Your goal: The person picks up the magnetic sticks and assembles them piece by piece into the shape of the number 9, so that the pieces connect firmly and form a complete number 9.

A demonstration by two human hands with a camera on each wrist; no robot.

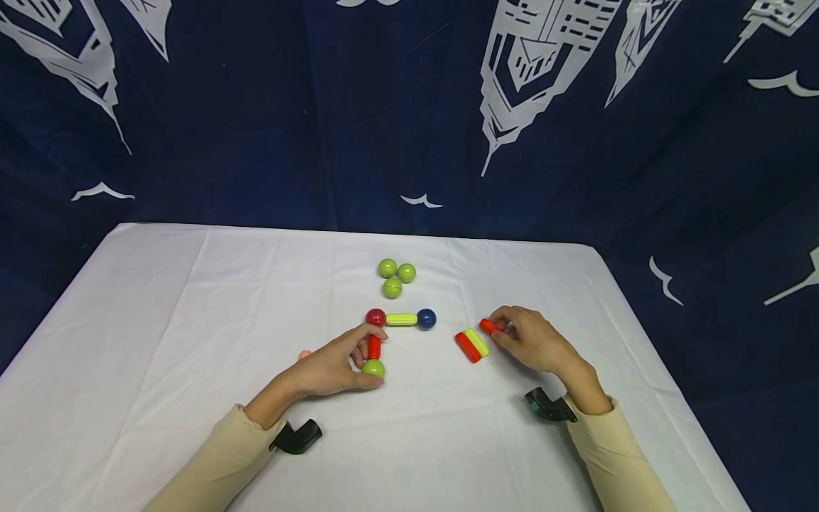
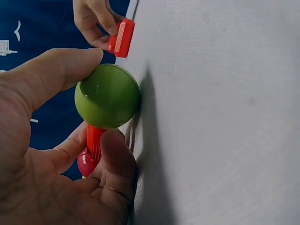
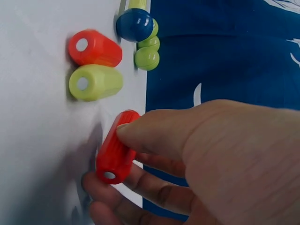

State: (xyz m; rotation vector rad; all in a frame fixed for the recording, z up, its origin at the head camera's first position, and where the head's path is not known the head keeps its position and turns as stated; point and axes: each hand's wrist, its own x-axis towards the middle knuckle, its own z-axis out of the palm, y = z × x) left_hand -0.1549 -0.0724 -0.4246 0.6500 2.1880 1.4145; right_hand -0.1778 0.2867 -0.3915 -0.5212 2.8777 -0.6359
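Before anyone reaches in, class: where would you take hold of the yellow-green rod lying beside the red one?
Probably pinch the yellow-green rod at its middle, from above. It lies flat, its long side against the red rod, so put fingers on its two round ends; the right hand is nearest.

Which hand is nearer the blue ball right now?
Left, though narrowly. The left hand lies below and left of the blue ball, its fingers by the red ball on the same chain. The right hand lies further off to the right, holding a red rod.
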